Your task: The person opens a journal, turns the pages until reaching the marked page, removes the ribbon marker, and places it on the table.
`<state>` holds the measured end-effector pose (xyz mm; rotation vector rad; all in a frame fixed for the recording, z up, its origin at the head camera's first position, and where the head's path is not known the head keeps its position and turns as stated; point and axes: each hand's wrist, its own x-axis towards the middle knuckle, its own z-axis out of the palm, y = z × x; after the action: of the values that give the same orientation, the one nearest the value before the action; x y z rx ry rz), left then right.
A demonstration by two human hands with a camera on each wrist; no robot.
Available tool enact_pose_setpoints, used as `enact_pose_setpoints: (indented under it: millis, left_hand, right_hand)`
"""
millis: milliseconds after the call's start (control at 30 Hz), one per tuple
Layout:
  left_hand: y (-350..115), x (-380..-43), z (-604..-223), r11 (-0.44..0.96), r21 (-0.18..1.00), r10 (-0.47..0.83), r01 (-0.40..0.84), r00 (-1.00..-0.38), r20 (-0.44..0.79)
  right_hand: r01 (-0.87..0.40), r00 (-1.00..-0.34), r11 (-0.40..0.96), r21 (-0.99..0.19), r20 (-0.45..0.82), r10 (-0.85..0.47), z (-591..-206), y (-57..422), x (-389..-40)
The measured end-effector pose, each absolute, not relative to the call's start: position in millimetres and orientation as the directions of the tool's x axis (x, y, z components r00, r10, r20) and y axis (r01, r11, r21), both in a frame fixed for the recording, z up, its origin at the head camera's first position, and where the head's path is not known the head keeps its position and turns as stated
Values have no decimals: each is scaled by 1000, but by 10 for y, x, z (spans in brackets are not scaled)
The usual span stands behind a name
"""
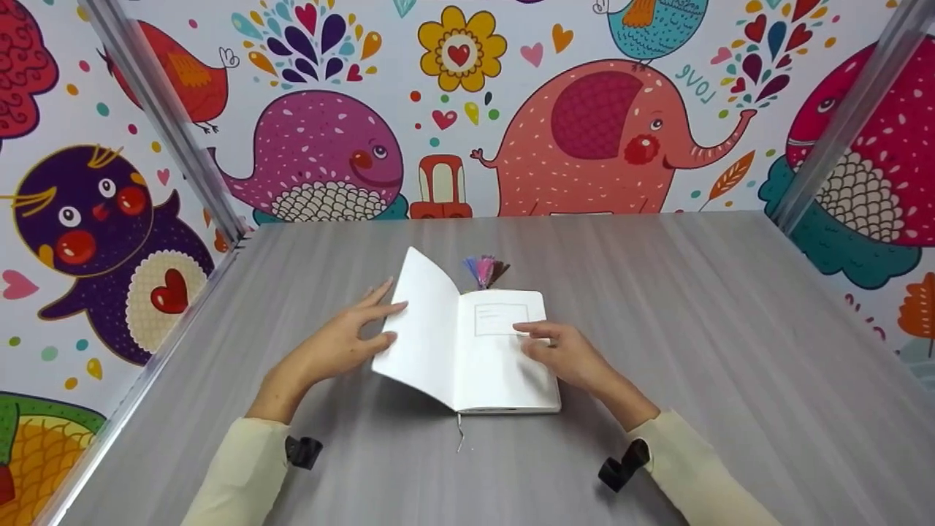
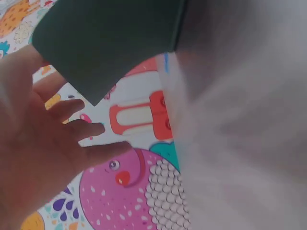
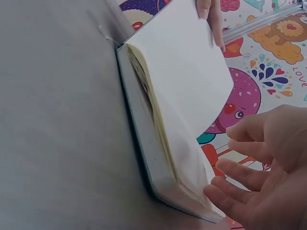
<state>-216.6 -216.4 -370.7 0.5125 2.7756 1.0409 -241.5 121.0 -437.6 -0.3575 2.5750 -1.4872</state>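
A notebook (image 1: 504, 372) lies on the table with its front cover (image 1: 420, 329) raised on the left. The cover is white inside and dark green outside in the left wrist view. My left hand (image 1: 340, 340) touches the cover's outer edge; its thumb and a finger lie on the white inner side, the other fingers spread loosely. Over the right side of the first page hovers or rests my right hand (image 1: 573, 358), fingers slightly bent and holding nothing; contact cannot be told. A small printed box (image 1: 501, 319) marks that page. The page block (image 3: 144, 110) shows side-on in the right wrist view.
Blue, pink and brown tassel-like strands (image 1: 485, 270) fan out beyond the notebook's top edge. A thin ribbon (image 1: 460, 431) trails from the bottom of its spine. The grey table (image 1: 694, 307) meets a cartoon-printed wall (image 1: 453, 109) at the back, with metal posts at both sides.
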Motion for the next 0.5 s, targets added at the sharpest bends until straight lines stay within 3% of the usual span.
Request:
enact_pose_setpoints:
  millis: [333, 500]
  left_hand:
    - [-2139, -2097, -4013, 881, 410, 269, 237, -963, -20]
    - [-1925, -2133, -4202, 904, 385, 244, 185, -964, -110]
  right_hand:
    - [-391, -891, 593, -704, 129, -435, -4446, 1179, -2383]
    - [-467, -858, 620, -631, 153, -490, -4463, 1196, -2380]
